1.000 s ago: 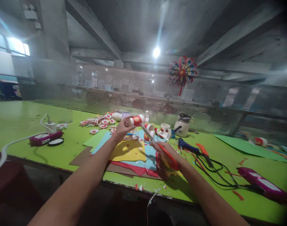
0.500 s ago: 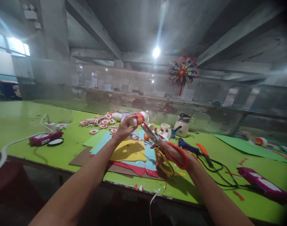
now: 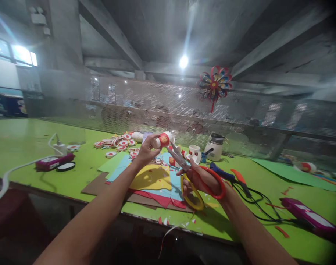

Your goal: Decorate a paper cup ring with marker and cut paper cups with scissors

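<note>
My left hand (image 3: 146, 150) grips a white paper cup (image 3: 164, 140) with a red band and a gold round pattern, tilted on its side above the table. In my right hand (image 3: 197, 177) is a pair of scissors (image 3: 181, 160) with one red and one yellow handle loop. Their blades point up at the cup's right end; whether they touch it I cannot tell. Beneath my hands lie a yellow sheet (image 3: 151, 176), light blue sheets (image 3: 177, 181) and red sheets on brown card (image 3: 95, 183). Behind the scissors stands a cut white cup (image 3: 195, 154).
Several red-and-white round pieces (image 3: 118, 142) are heaped at the back left. To the right lie a blue-and-orange glue gun (image 3: 221, 172), cables, a purple power strip (image 3: 308, 213) and a green sheet (image 3: 289, 175). A white jug (image 3: 214, 148) stands by the mesh screen (image 3: 157, 106).
The scissor handles have spread apart a little, and the blades are wider open. The cup stays in my left hand. The thin thread below the table edge has swung left.
</note>
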`<state>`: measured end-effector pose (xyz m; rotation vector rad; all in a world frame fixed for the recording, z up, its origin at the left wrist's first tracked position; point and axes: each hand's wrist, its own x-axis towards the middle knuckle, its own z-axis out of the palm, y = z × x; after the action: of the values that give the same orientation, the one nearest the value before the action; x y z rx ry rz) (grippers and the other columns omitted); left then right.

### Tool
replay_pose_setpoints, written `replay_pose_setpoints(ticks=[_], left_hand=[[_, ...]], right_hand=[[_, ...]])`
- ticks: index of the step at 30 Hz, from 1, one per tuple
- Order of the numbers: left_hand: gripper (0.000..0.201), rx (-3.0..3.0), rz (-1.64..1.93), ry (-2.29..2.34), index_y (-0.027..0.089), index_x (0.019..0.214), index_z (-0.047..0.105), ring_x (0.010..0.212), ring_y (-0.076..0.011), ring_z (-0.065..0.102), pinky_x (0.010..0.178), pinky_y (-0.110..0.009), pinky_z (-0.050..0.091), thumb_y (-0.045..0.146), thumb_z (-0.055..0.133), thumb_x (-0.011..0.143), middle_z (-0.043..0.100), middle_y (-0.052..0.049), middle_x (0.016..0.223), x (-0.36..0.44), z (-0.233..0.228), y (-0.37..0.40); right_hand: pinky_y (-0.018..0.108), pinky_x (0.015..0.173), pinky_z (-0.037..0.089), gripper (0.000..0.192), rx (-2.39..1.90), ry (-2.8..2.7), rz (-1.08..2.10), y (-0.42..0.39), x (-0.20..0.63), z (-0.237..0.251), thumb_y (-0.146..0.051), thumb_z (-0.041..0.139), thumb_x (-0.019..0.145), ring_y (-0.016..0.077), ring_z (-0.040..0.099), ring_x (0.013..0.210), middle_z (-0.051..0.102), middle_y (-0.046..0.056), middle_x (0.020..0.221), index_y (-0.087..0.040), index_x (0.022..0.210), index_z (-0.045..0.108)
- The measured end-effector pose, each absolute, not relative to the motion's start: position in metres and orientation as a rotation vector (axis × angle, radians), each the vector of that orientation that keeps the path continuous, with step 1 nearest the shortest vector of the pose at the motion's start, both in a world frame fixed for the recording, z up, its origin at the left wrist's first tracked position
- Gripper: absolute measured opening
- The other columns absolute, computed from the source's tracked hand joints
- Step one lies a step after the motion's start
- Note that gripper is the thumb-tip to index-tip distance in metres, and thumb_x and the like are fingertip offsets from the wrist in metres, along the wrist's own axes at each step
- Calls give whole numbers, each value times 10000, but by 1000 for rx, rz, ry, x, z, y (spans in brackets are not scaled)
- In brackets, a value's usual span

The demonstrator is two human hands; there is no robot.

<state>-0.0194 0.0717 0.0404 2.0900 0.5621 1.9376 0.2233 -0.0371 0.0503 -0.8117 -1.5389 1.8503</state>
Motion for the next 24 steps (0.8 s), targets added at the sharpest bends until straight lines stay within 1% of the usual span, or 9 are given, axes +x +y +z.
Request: replay_pose_setpoints(ticks=[5,9,14,19,22,24], left_hand=[[506,2075,1945,686,191,1197,551,957,-204,634,792,-323,559,192,706,716,603,-85,1144,-20,35,78],[494,2085,1957,780,185,1175,560,877,-193,638,762,-330,545,186,714,705,625,-70,1088,-20,31,82],[501,2125,1961,816,168,1184,542,958,-218,616,824,-386,522,172,712,713,606,-83,1131,-20,30,83],[527,2145,1966,856,189,1181,533,1034,-235,594,906,-387,491,178,730,693,592,-79,1135,-19,31,80],[511,2145,1977,907,189,1190,524,1049,-237,588,916,-402,490,205,734,724,587,-77,1147,-16,30,77],[452,2147,1988,942,178,1197,530,1041,-236,592,903,-425,498,254,707,788,589,-81,1156,-15,28,76]], right_hand=[[370,668,535,572,-821,-1530,1801,-34,222,41,-688,396,894,159,593,568,552,-9,585,-168,954,626],[342,635,527,528,-857,-1533,1747,-31,221,37,-668,449,887,147,591,550,570,-17,606,-173,985,605],[330,614,523,532,-891,-1524,1746,-34,217,39,-682,464,869,142,576,528,565,-22,587,-174,949,602],[307,599,518,516,-914,-1497,1755,-38,214,43,-676,495,856,145,593,540,557,-30,569,-177,929,605],[313,604,523,527,-931,-1486,1758,-37,214,41,-688,498,847,148,600,536,560,-30,561,-176,904,604],[337,627,533,538,-942,-1486,1763,-35,215,39,-698,486,848,156,606,541,559,-30,559,-177,911,604]])
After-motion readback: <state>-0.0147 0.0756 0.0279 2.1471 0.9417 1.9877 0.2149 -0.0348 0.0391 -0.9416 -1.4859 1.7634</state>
